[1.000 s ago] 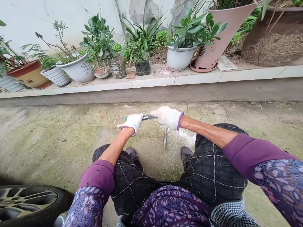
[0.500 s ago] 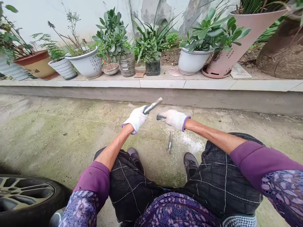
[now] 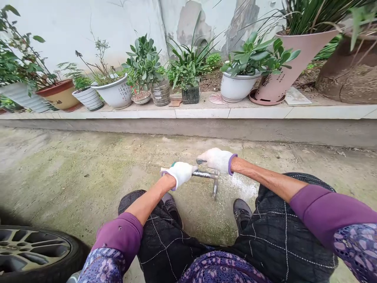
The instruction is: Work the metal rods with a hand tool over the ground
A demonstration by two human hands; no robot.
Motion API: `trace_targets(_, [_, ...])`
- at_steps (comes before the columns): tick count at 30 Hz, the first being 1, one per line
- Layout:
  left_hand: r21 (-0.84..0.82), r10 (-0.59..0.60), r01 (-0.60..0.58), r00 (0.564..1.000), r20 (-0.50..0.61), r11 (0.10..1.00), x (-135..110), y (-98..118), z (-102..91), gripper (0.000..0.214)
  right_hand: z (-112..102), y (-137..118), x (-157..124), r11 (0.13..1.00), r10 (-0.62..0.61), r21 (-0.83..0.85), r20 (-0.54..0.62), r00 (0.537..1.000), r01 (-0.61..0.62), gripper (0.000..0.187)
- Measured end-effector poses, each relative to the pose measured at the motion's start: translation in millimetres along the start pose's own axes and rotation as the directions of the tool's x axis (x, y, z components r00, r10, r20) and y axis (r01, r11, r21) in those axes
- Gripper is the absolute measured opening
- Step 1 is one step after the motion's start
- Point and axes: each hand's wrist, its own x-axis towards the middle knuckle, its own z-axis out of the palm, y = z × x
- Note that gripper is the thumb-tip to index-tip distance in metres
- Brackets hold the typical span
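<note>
Two gloved hands meet over bare ground (image 3: 88,177), seen from above by a seated person whose checked trousers (image 3: 165,239) fill 6 o'clock, knees spread. A tyre (image 3: 38,251) sits at 8 o'clock. Dark shoes (image 3: 241,210) are planted apart, leaving a gap beneath the hands.

The left hand (image 3: 181,173) has its grip clenched around a silvery rod (image 3: 203,174). The rod lies level and points toward 3 o'clock, its free end passing under the right hand (image 3: 218,160). That hand's grip is closed on a small dark-tipped tool (image 3: 200,161), held just above the rod. Keeping the rod level over the gap seems to let one hand steady it while the other bears on it, with anything that comes off falling clear of the legs. A pale dusty patch (image 3: 243,186) lies at 4 o'clock from the hands. A second rod (image 3: 215,189) lies on the ground just below them.

Farther off, at 12 o'clock, a ledge (image 3: 203,113) carries a row of pots (image 3: 237,87) against a wall (image 3: 88,27).

Half a second earlier the rod tilted up toward 1 o'clock, apart from the right hand. Now it is lowered and level, and the hands are close together.
</note>
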Motion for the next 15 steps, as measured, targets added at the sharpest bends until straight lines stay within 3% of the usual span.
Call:
trace_targets(4, [-0.263, -0.080, 0.045, 0.989, -0.123, 0.964, -2, 0, -18.2, 0.025, -7, 23, -8, 0.948, 0.040, 0.317, -0.161, 0.986, 0.013, 0.030])
trace_targets(6, [-0.480, -0.137, 0.045, 0.978, -0.159, 0.876, -5, 1, -29.1, 0.023, -10, 25, -12, 0.904, 0.109, 0.425, -0.166, 0.980, -0.029, 0.029])
trace_targets(10, [-0.853, -0.284, 0.065, 0.953, -0.100, 0.517, -9, 7, -42.6, 0.030, -8, 14, -12, 0.881, 0.197, 0.452, -0.084, 0.977, -0.139, 0.028])
trace_targets(15, [-0.982, -0.342, 0.000, 0.937, -0.065, 0.188, -8, 1, -46.3, 0.046, 5, 4, -1, 0.976, 0.099, 0.206, -0.138, 0.985, -0.070, 0.027])
